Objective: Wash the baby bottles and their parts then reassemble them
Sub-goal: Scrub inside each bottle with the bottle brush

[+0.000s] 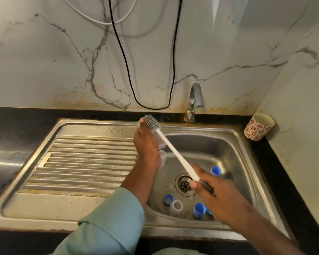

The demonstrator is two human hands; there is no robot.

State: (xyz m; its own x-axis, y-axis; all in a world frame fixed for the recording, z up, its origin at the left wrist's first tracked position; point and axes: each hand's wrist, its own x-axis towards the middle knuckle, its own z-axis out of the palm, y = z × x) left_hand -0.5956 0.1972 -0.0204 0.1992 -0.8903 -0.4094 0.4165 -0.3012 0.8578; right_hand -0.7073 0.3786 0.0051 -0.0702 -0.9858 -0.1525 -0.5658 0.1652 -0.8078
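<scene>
- The left hand (145,144) grips a clear plastic baby bottle (161,144) over the steel sink (234,144); the right hand (208,186) grasps the handle of a long white bottle brush with grey bristles (173,151).
- The bristle head lies outside the bottle, against the left fingertips; it probably needs steering into the bottle's mouth, bottle held steady.
- Blue caps (199,210) and a clear ring (176,207) lie near the drain (184,184).
- The chrome tap (194,100) seems off; a flowered cup (258,127) stands well apart.
</scene>
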